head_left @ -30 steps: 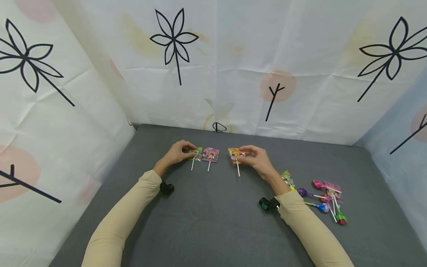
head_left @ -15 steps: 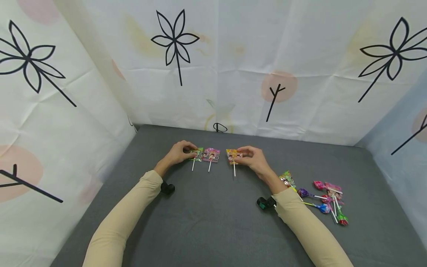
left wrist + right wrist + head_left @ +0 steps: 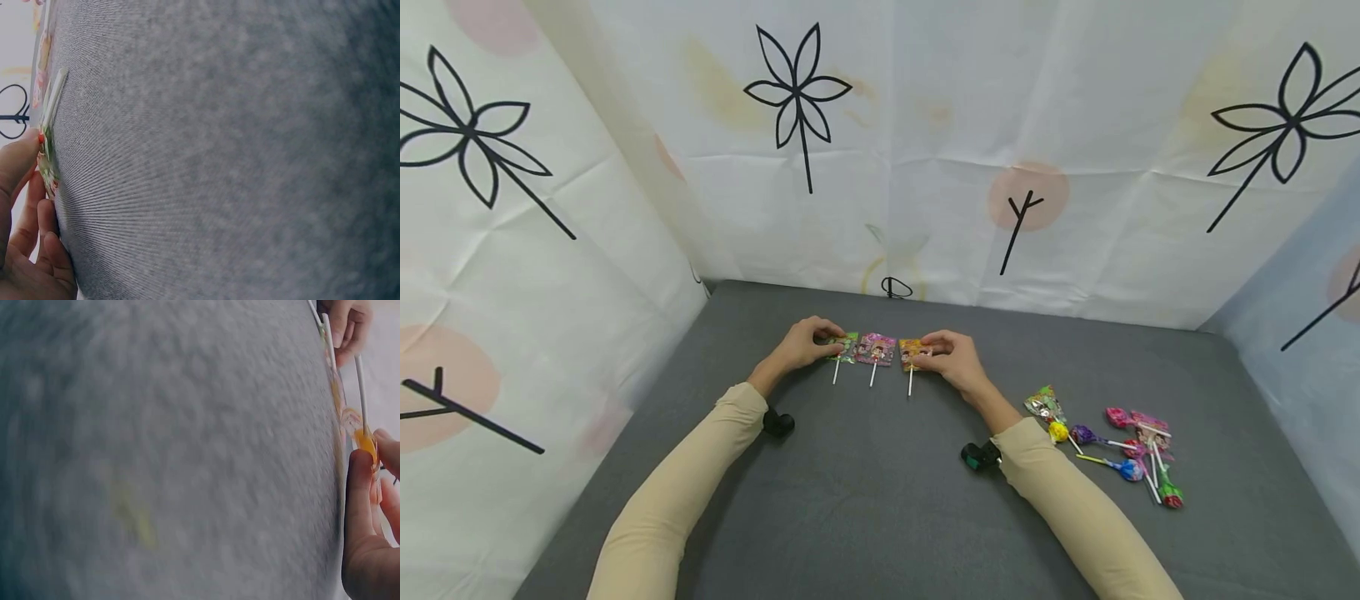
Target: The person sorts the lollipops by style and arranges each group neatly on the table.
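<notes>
At the far side of the grey table my left hand (image 3: 805, 343) pinches the left edge of a lollipop in a flat green wrapper (image 3: 847, 346); its white stick points toward me. Just right of it lies a lollipop in a pink wrapper (image 3: 876, 348), touched by neither hand. My right hand (image 3: 953, 360) holds an orange-wrapped lollipop (image 3: 907, 350) between thumb and fingers, a small gap right of the pink one. In the right wrist view the orange candy (image 3: 365, 443) shows at the fingertips, its stick tilted up off the cloth.
To the right lies a loose pile of several lollipops, among them a blue one (image 3: 1130, 469), a purple one (image 3: 1082, 433), a yellow one (image 3: 1057, 431) and a green-and-red one (image 3: 1170, 495). A patterned white curtain (image 3: 940, 233) hangs behind the grey table (image 3: 865, 500).
My right hand has moved left with the orange-wrapped lollipop, closer to the pink one. The left hand has stayed on the green-wrapped lollipop.
</notes>
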`<action>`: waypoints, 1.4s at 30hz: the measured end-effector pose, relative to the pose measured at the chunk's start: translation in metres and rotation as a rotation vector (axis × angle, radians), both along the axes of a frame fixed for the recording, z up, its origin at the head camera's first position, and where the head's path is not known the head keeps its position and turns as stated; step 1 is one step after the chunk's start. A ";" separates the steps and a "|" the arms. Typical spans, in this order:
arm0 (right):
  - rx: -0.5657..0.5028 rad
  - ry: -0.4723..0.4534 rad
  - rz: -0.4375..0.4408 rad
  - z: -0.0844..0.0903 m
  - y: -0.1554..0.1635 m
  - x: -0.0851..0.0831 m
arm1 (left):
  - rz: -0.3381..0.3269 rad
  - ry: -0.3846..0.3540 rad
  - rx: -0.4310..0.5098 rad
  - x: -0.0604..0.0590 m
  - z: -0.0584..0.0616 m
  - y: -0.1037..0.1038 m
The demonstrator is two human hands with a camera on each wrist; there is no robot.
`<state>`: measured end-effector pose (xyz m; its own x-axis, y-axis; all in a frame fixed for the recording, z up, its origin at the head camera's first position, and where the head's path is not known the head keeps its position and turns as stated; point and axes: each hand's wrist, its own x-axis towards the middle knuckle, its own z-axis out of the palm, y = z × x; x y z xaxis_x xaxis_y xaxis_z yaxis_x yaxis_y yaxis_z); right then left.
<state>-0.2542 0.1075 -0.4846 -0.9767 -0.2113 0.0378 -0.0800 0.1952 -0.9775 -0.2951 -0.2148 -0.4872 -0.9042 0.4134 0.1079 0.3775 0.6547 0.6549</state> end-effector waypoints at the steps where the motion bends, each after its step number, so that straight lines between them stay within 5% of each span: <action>1: 0.007 -0.001 -0.008 0.000 -0.001 0.000 | -0.002 -0.001 0.001 0.000 0.000 0.000; 42: 0.394 0.037 -0.113 0.013 -0.016 -0.003 | 0.006 -0.025 0.003 0.000 0.001 0.000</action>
<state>-0.2570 0.0916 -0.4717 -0.9941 -0.1080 0.0110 -0.0704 0.5640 -0.8228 -0.2953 -0.2147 -0.4863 -0.9091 0.4073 0.0868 0.3571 0.6550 0.6659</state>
